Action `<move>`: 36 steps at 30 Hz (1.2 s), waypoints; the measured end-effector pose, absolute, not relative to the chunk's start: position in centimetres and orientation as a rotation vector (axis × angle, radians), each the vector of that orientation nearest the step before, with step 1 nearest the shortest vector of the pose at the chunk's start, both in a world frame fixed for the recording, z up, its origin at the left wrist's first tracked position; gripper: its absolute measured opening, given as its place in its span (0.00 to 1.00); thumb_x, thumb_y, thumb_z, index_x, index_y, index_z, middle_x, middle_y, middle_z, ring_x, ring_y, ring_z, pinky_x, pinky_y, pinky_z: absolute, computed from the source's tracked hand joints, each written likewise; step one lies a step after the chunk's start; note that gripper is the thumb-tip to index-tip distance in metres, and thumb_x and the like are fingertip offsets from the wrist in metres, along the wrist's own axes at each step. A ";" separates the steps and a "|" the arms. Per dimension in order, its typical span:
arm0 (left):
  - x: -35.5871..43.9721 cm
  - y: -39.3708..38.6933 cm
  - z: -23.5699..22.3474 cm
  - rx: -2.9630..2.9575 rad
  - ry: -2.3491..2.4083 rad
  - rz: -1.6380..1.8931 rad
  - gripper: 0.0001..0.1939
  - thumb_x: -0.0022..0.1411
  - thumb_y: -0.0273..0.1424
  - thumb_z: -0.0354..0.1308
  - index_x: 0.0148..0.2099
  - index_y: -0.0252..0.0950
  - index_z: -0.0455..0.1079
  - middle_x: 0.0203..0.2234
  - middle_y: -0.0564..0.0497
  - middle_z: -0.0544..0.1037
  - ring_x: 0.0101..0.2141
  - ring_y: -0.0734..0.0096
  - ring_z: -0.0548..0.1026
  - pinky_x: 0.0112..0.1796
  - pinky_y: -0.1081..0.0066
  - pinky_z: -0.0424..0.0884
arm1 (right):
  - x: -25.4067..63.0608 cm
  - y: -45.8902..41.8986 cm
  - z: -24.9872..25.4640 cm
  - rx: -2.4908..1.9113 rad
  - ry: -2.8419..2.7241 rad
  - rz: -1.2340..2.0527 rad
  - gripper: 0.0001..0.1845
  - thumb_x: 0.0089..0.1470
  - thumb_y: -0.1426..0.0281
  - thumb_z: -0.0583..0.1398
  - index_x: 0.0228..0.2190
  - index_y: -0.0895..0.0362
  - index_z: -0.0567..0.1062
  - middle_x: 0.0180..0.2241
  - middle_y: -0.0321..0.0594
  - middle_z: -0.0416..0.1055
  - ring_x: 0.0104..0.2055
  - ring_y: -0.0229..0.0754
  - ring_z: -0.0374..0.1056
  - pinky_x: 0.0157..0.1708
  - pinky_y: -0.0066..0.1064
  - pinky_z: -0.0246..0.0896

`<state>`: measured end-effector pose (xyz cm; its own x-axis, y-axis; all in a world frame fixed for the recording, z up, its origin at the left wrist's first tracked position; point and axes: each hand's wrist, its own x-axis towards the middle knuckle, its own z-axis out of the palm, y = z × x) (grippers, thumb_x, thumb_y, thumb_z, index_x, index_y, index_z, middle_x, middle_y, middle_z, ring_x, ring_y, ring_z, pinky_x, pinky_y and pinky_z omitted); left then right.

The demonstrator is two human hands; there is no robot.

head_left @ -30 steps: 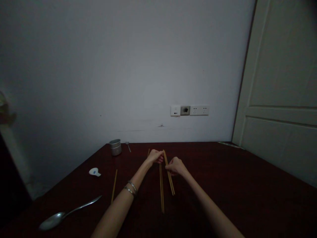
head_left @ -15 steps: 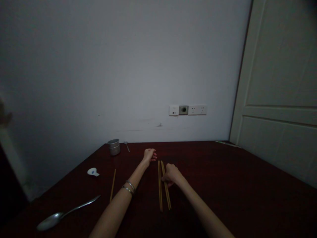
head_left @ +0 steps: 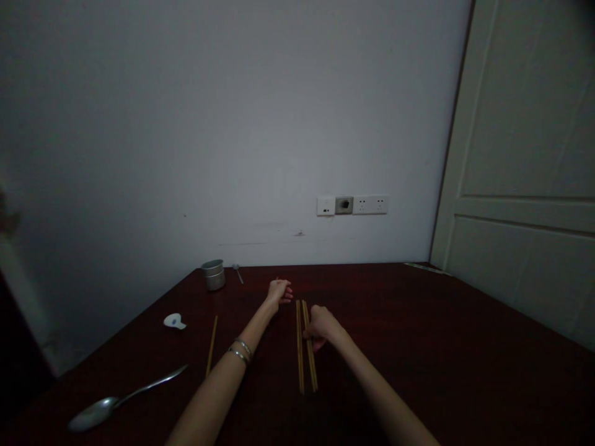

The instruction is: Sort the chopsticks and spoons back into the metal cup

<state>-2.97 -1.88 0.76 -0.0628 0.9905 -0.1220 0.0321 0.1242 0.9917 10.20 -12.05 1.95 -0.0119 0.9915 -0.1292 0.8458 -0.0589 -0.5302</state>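
My right hand [head_left: 321, 325] is closed, its fingers around the middle of a pair of wooden chopsticks [head_left: 310, 363]. Just left of that pair lies another pair of chopsticks [head_left: 300, 353], almost parallel, with a narrow gap between them. My left hand [head_left: 280, 292] hovers near the far ends of the chopsticks, fingers loosely bent and apart, with nothing visible in it. A single chopstick [head_left: 211, 347] lies left of my left forearm, which covers its near end.
On the dark red table [head_left: 409, 347] a large metal spoon [head_left: 100, 412] lies at the near left. Beyond it are a white spoon [head_left: 174, 321], a grey metal cup [head_left: 214, 275] and a small spoon [head_left: 238, 272] near the wall. Sockets [head_left: 370, 205] sit on the wall.
The near ends of the right-hand pair of chopsticks have swung slightly left, closer to the other pair. My left hand has barely moved.
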 end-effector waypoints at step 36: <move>-3.9 -2.0 3.0 1.260 1.303 1.115 0.06 0.54 0.29 0.51 0.35 0.32 0.64 0.18 0.55 0.69 0.15 0.81 0.67 0.17 0.80 0.63 | 11.6 -9.7 1.3 -1.728 -1.856 0.705 0.09 0.43 0.71 0.57 0.18 0.61 0.72 0.19 0.46 0.73 0.23 0.40 0.71 0.21 0.21 0.60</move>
